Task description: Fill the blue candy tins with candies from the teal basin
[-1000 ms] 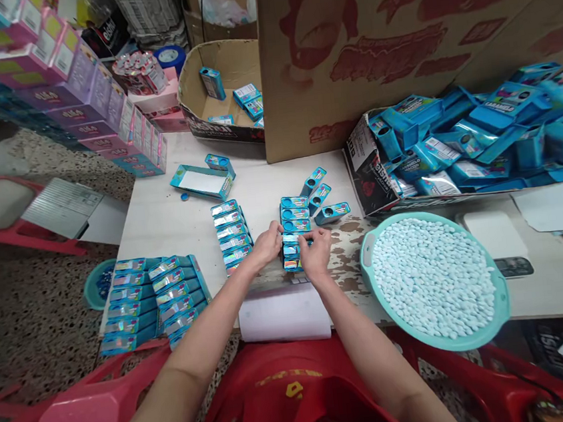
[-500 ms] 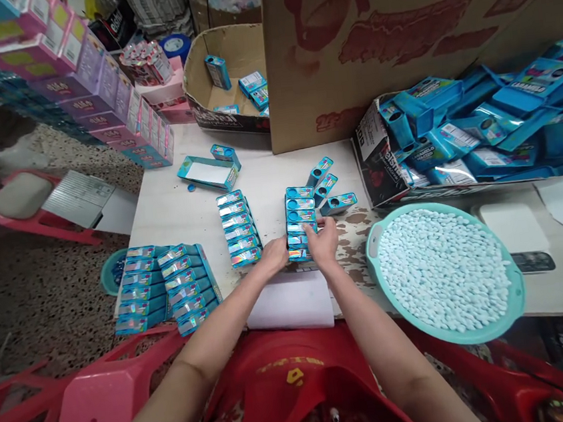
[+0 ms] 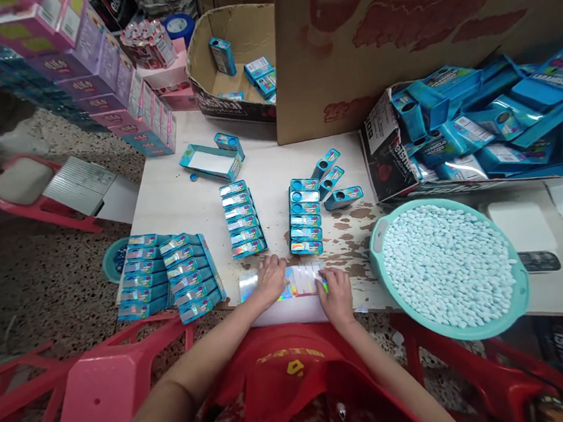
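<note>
A shiny sticker sheet (image 3: 301, 281) lies on white paper (image 3: 292, 312) at the table's front edge. My left hand (image 3: 272, 280) rests on the sheet's left part, its fingers spread and nothing gripped. At the right end my right hand (image 3: 339, 295) has thumb and forefinger closed on the sheet's edge. Just beyond stand two rows of blue tins, one on the left (image 3: 243, 219) and one on the right (image 3: 305, 216). Beside the right row are three loose tins, one of them lying askew (image 3: 343, 197).
A turquoise basin (image 3: 449, 270) of pale candies stands at right, before a carton (image 3: 386, 153) of blue tins. Blue packs (image 3: 190, 277) sit front left. An open blue tray (image 3: 211, 163) and another carton (image 3: 238, 115) are farther back.
Both hands have left the right row of tins and come down toward me onto the sticker sheet. The view has shifted slightly. The tin rows stand as before.
</note>
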### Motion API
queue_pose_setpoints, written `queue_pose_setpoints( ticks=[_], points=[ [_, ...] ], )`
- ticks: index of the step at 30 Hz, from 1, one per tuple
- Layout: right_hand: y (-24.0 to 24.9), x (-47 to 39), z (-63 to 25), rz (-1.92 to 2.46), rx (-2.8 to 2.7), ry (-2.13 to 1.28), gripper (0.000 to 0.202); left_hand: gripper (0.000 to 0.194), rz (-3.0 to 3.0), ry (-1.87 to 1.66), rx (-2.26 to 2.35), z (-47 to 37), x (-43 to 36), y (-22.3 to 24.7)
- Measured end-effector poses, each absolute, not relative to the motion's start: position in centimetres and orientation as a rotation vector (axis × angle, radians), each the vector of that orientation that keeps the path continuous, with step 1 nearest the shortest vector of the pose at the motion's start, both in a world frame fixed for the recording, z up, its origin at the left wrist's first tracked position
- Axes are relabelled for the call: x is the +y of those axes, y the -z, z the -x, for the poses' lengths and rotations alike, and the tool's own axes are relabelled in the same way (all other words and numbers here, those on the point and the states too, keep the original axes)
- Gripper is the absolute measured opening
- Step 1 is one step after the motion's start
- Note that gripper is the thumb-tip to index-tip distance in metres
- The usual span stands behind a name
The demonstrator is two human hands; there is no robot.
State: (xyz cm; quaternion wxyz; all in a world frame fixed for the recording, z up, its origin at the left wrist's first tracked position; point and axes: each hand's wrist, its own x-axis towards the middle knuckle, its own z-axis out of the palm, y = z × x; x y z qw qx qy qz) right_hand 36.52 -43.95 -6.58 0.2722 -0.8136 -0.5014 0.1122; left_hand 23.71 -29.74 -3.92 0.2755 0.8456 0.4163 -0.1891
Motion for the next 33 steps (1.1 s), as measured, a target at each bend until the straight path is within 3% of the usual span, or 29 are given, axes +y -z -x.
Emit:
queue_pose_setpoints(
  ticks=[7, 16, 29, 33],
  points=[
    [6.4, -40.1, -35.5, 2.11, -1.667, -0.424, 0.017, 0.015, -2.237, 0.415, 1.084, -23.8, -30.1, 4.0],
    [7.1, -38.9, -36.3, 2.14, -1.765, -0.514, 0.012, 0.053, -2.551, 0.054, 1.127, -27.6, -25.0, -0.5],
    [6.2, -38.2, -36.4, 2.23, -1.743, -0.688, 0.014, 0.055, -2.783, 0.325, 0.869, -29.6, -23.5, -1.3],
    [5.9, -37.8, -36.3, 2.249, -1.719, -0.731, 0.016, 0.053, -2.873, 0.262, 0.834, -28.7, -23.1, -1.2]
  ],
)
